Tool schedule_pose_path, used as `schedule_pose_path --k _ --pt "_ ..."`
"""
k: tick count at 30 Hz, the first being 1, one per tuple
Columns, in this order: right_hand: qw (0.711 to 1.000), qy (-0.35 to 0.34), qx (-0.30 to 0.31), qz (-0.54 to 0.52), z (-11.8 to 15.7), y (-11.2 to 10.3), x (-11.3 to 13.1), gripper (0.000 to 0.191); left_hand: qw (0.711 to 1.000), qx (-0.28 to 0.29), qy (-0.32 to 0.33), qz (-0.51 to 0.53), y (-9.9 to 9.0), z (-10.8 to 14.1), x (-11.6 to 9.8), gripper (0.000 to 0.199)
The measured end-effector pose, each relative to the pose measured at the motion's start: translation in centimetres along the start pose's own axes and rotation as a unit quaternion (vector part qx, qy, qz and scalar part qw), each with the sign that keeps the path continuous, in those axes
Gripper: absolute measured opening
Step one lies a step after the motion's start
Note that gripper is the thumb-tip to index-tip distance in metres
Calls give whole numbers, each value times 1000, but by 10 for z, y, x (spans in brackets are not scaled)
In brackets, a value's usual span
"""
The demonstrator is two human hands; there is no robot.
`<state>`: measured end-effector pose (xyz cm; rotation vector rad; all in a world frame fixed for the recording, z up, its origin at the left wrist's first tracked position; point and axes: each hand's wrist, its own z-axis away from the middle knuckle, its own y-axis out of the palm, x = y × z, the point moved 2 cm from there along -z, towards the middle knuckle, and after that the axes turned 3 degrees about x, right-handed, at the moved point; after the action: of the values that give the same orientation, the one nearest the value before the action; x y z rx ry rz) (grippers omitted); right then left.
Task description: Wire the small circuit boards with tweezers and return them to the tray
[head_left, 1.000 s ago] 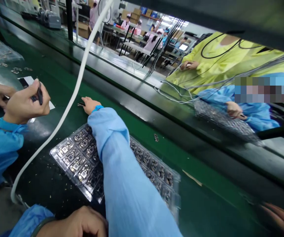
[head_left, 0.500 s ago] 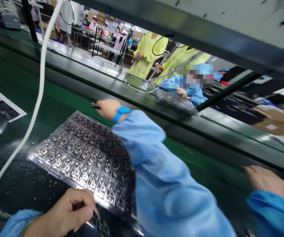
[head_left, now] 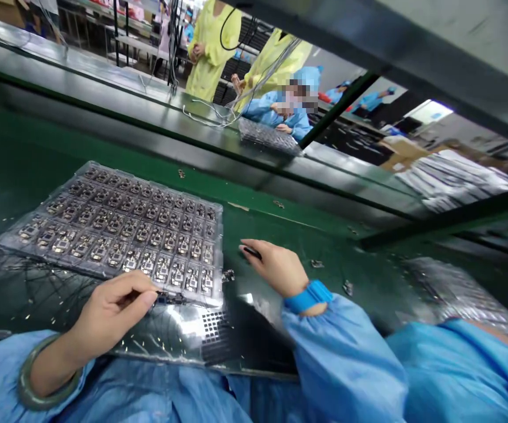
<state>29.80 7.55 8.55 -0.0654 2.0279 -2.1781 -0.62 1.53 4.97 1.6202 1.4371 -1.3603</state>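
- As it lies flat on the green tabletop point(head_left: 298, 226), the clear plastic tray point(head_left: 113, 229) shows rows of small metal-topped circuit modules point(head_left: 161, 270).
- Left hand point(head_left: 113, 308), bangle point(head_left: 37, 382) at the wrist, pinches a thin dark tool point(head_left: 170, 298) at the tray's near edge.
- Right hand point(head_left: 276, 267), blue wristband point(head_left: 307, 296) on, curls just beside the tray, fingertips pinching a small dark piece point(head_left: 251, 252).

Clear blister tray point(head_left: 220, 247): even grid of dark modules with gold-toned centres, in straight rows and columns. Workbench belt point(head_left: 280, 220) glossy green, with black margins along its far side. Smock sleeves point(head_left: 342, 358) pale blue; wristband on right wrist point(head_left: 307, 296) saturated blue; bangle on left wrist point(head_left: 46, 382) muted jade green. Co-worker's gown point(head_left: 212, 59) plain yellow-green.
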Motion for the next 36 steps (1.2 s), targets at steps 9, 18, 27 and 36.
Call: schedule_pose_path --k 9,18,27,36 --pt "850 -297 -296 -319 65 -18 81 20 992 44 65 -95 45 -12 -16 11" --pt "847 -287 -266 -359 65 3 79 18 985 73 65 -140 55 -14 -14 12" --pt "835 -254 -220 -437 60 21 85 17 974 60 87 -200 56 -15 -7 16" --pt "831 -216 -218 -463 61 21 95 11 927 10 182 -329 55 -5 -3 11"
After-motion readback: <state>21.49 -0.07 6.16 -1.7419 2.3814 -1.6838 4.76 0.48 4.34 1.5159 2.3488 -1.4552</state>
